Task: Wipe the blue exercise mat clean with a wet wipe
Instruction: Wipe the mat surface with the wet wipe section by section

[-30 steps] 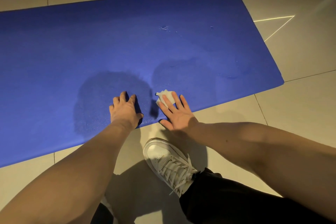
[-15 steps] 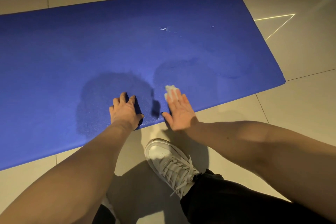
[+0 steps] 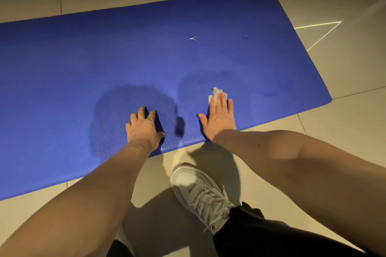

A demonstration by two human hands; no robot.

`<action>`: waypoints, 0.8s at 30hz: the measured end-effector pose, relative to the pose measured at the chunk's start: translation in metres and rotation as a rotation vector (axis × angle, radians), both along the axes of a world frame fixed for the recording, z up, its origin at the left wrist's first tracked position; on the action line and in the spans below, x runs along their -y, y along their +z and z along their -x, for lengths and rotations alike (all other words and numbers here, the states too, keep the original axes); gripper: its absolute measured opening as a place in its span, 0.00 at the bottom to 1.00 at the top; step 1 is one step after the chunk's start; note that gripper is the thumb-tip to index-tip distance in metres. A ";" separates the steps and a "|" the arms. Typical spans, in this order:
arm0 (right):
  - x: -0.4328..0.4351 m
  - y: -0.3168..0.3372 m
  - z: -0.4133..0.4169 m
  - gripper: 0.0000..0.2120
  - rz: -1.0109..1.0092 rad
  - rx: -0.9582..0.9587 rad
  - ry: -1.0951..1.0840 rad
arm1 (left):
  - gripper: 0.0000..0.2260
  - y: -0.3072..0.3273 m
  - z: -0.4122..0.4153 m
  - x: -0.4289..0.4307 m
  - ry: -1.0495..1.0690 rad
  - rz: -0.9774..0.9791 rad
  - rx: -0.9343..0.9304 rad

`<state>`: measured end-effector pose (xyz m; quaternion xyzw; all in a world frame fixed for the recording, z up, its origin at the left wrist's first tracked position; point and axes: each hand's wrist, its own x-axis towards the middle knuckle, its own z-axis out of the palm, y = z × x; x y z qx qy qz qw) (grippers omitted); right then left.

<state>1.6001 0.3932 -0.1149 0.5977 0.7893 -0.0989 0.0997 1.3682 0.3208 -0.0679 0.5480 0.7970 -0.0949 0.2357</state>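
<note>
1. While the right hand [image 3: 219, 119] lies flat, its straight fingers pressing a white wet wipe [image 3: 215, 94] onto the blue exercise mat [image 3: 73, 58], the left hand [image 3: 144, 127] braces on arched fingertips and holds nothing.
2. Darker damp patches [image 3: 133, 100] surround both hands.
3. Beige floor tiles [image 3: 344, 131] carry the mat, and a white sneaker [image 3: 198, 190] stands just off its near edge.

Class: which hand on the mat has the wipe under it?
The right hand, flat over the white wipe; the left hand rests on bare mat.

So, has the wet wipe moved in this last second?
Yes. Under the right hand, the wet wipe has slid farther from the near edge of the blue mat and rightward, away from the left hand.
</note>
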 end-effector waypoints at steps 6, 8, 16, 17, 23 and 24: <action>0.010 0.008 0.037 0.34 0.192 -0.108 0.323 | 0.36 0.002 -0.002 -0.005 -0.008 -0.018 0.011; 0.002 0.007 0.030 0.34 0.161 -0.068 0.420 | 0.36 0.003 -0.003 -0.005 -0.004 -0.024 0.012; -0.029 0.003 0.009 0.36 0.081 -0.090 0.046 | 0.36 -0.003 0.007 -0.004 0.025 -0.024 0.025; -0.025 0.004 0.019 0.36 0.083 -0.124 0.032 | 0.36 -0.004 0.009 -0.005 0.030 -0.026 0.024; -0.004 -0.002 0.065 0.35 0.145 -0.231 0.406 | 0.36 -0.006 0.013 -0.019 0.033 -0.047 0.008; -0.009 -0.003 0.061 0.34 0.118 -0.209 0.470 | 0.36 -0.006 0.012 -0.022 0.032 -0.049 0.010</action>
